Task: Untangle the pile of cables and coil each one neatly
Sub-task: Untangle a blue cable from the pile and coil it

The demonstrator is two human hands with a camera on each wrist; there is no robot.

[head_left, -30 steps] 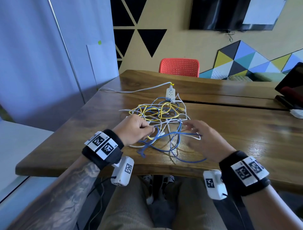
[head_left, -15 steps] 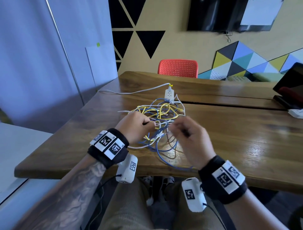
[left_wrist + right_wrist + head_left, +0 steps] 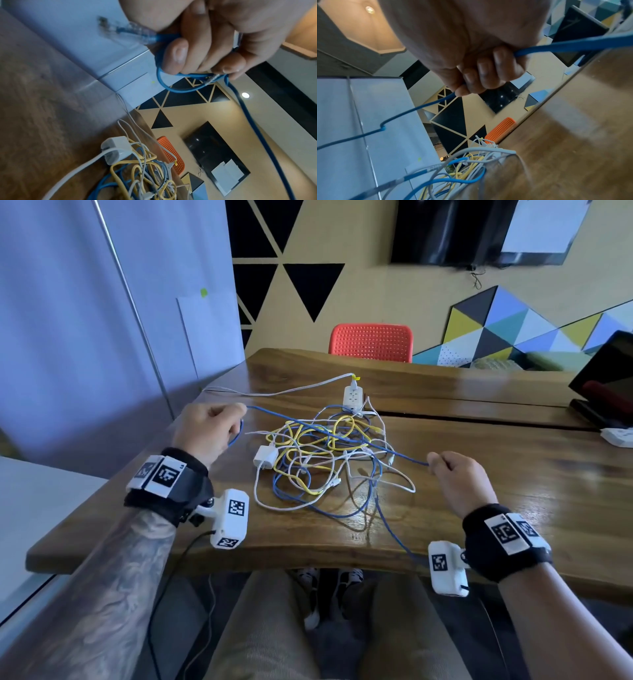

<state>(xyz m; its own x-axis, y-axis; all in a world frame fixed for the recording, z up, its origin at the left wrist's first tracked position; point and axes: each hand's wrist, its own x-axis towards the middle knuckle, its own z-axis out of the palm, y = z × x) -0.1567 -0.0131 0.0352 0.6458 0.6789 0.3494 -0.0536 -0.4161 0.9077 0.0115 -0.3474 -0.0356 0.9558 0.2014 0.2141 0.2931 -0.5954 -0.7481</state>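
I have one blue cable [image 3: 308, 426] stretched between my hands, above the pile [image 3: 322, 460] in the middle of the counter [image 3: 513, 481]. My left hand [image 3: 209, 429] is curled round the plug end with a small first loop hanging from the fingers [image 3: 176, 58]; my right hand [image 3: 459, 477] is closed round the cable further along, and its tail drops off the counter's near edge. I judge this an early stage: nothing is coiled yet. The yellow cables [image 3: 301, 440], white cables [image 3: 376, 481] and the white charger [image 3: 265, 457] lie knotted together, all left to separate.
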